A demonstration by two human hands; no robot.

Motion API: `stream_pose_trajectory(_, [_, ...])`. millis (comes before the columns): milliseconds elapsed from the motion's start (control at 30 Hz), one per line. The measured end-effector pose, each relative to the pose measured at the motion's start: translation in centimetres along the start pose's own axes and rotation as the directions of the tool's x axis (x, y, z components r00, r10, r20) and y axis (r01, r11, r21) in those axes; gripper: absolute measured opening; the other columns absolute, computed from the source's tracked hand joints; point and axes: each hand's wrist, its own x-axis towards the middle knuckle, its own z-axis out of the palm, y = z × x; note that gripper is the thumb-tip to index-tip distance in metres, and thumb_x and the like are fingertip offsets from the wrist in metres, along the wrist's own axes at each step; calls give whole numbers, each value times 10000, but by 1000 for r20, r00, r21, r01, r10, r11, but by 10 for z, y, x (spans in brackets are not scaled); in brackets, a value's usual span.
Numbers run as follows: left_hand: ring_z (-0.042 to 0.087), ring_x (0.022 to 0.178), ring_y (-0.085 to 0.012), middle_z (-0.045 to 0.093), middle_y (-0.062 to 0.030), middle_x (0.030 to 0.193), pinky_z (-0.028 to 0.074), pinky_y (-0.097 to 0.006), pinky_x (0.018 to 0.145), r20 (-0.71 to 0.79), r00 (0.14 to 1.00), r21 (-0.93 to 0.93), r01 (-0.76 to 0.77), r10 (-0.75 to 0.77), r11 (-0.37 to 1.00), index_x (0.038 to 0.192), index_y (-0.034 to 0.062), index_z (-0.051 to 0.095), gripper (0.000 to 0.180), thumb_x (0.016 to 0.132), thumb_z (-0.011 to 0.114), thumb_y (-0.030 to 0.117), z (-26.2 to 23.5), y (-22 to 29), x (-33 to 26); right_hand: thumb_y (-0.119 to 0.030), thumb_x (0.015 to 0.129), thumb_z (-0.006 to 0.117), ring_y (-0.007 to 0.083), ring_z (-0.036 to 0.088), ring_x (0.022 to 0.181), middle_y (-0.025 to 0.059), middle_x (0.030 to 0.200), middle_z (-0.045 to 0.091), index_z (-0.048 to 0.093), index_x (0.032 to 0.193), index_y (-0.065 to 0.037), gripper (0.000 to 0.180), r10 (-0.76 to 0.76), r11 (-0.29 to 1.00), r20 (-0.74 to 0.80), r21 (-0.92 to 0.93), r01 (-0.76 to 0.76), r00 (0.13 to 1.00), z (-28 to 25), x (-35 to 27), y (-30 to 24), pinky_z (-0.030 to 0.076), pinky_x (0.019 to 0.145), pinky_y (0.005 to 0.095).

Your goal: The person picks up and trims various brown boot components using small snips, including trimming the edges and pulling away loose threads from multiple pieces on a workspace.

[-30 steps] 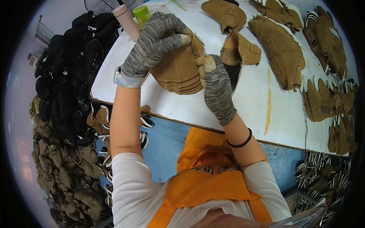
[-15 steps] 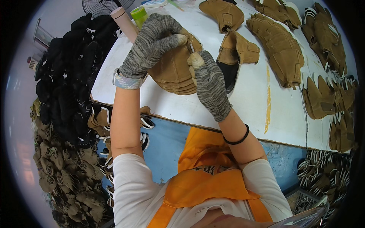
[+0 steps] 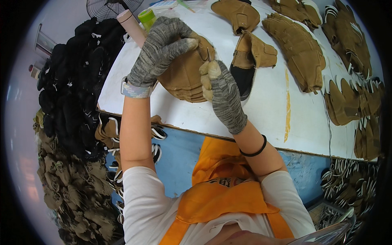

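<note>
In a grey knit glove, my left hand is closed on the upper edge of a layered bundle of brown shoe uppers, with thumb and fingers pinching it. My gloved right hand is closed around a slim, pointed metal tool. Its tip points up beside the bundle's right edge; whether it touches the material I cannot tell. Just right of that hand lies a brown boot upper with a black lower part. Another brown upper sits farther back on the white table.
More stacked brown uppers cover the table's right side. A pink bottle and a green-lidded container stand at the back left, near a fan. Heaped black uppers and brown pieces line the left.
My right hand has moved slightly down and away from the uppers' edge, and the tool's tip now shows above its fingers. The left hand keeps its hold on the uppers.
</note>
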Motion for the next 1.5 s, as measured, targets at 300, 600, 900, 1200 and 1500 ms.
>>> stream_pose_trajectory(300, [514,876,-145,558,-8,941,400,-281,823,-24,1000,119,20,-17,993,940,57,658,201,774,692,165,0,1,-2,-316,949,518,89,473,709,14,842,510,536,1073,-32,311,-76,993,-43,91,80,996,-19,-26,-9,416,640,220])
stream_pose_trajectory(600, [490,908,-214,561,-57,877,399,-339,841,-55,996,203,-60,73,977,924,57,682,322,737,744,312,10,16,-2,-443,702,781,239,566,829,126,907,561,445,1038,-48,618,-379,799,-363,-593,103,851,-68,-56,2,484,756,350])
stream_pose_trajectory(900, [539,1040,-254,608,-88,1062,395,-360,925,-51,913,781,-217,406,585,1064,100,653,327,792,694,279,45,72,-19,-70,839,577,162,560,875,122,996,584,483,1148,21,335,-269,961,-454,-184,206,849,-115,-56,9,468,793,264])
stream_pose_trajectory(1200, [516,1154,-273,495,-142,1282,421,-391,987,447,791,-878,476,-418,-37,1330,-21,376,849,803,565,617,174,27,-64,-23,812,592,191,565,685,87,764,561,634,988,-77,188,-697,550,-149,-739,390,702,-176,-131,-31,463,626,281])
stream_pose_trajectory(1500, [494,1157,-259,486,-119,1294,450,-438,920,358,934,-825,310,-11,-472,1322,68,417,737,807,615,556,235,58,-54,122,662,557,221,468,608,68,707,496,698,874,-123,353,-729,356,-54,-881,312,682,-235,-162,-46,402,565,295])
